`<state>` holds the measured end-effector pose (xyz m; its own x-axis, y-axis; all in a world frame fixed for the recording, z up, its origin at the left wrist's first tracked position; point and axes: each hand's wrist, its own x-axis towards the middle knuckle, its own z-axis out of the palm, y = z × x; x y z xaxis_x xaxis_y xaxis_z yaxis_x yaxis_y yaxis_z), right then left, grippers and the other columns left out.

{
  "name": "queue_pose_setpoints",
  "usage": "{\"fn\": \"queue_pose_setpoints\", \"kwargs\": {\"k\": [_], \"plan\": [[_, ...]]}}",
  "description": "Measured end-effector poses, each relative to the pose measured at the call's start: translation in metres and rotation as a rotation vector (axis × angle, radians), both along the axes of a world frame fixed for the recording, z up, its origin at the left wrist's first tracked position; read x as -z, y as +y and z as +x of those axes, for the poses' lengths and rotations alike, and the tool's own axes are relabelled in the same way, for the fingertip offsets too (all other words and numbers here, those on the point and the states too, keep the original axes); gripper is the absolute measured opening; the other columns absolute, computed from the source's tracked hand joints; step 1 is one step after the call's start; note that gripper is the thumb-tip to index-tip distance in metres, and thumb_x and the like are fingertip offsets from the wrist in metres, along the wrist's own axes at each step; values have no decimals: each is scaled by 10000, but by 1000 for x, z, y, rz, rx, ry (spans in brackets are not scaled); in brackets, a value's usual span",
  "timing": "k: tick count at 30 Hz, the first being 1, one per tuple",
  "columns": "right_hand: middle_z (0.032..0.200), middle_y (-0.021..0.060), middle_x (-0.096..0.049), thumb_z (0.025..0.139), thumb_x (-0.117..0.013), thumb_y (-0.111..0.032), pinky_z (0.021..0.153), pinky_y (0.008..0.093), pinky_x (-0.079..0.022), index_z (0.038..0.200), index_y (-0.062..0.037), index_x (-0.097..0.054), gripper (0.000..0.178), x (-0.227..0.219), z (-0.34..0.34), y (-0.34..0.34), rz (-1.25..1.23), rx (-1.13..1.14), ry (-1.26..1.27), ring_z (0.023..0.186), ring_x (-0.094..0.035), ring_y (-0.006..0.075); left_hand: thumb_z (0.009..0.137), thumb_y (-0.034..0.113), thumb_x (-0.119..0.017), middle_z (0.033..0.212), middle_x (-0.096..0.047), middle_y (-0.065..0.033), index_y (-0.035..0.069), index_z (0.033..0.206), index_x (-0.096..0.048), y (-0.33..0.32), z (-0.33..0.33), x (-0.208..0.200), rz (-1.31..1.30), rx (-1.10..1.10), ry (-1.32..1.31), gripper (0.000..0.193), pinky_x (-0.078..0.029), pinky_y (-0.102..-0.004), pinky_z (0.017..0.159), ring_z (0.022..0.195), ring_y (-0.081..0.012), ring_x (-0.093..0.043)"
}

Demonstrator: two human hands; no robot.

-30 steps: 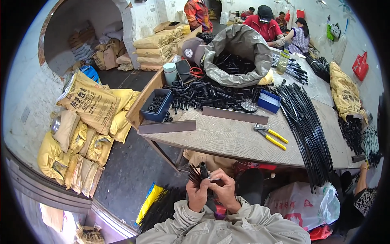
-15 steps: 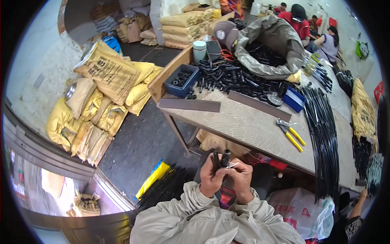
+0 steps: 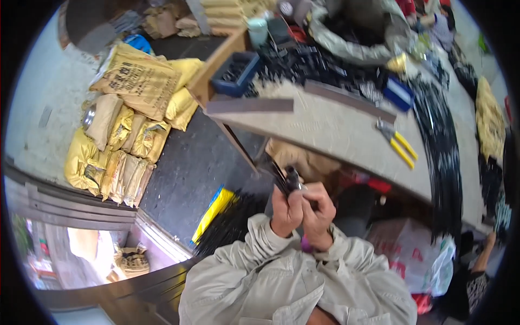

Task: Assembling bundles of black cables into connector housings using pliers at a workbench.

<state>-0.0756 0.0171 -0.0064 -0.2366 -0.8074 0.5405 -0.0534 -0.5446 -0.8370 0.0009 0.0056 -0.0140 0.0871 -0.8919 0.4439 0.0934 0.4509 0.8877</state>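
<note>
Both my hands meet in front of my chest, just off the table's near edge. My left hand is closed around a black tubular part, its open end pointing up and away from me. Thin black strips stick out beside it. My right hand presses against the left with bent fingers pinched at the part's side. A small shiny bit shows at those fingertips, too blurred to name. Yellow-handled pliers lie on the table, beyond my right hand.
Black tubular parts are heaped at the table's back, by a blue bin and a large grey sack. Long black strips hang over the right edge. Yellow sacks are piled left. A white plastic bag is at my right.
The view has tilted and blurred, so table items sit higher and farther right. My hands stay together, and the black part now leans more away from me.
</note>
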Motion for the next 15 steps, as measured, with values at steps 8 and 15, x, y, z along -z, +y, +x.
{"fn": "queue_pose_setpoints", "kwargs": {"k": [8, 15], "plan": [[916, 18, -434, 659, -697, 37, 742, 211, -396, 917, -30, -467, 353, -3, -8, -17, 270, -500, -418, 831, -460, 89, 896, 479, -418, 855, -391, -86, -1, 890, -410, -9, 11, -21, -61, 90, 30, 480, -374, -283, 696, 751, -152, -405], [902, 19, -429, 646, -761, -87, 726, 223, -370, 874, -61, -492, 353, 2, -16, -15, 377, -665, -617, 791, -439, 91, 882, 516, -419, 825, -380, -70, 25, 866, -409, 0, -1, -22, -113, 48, 33, 492, -357, -296, 690, 749, -154, -389]]}}
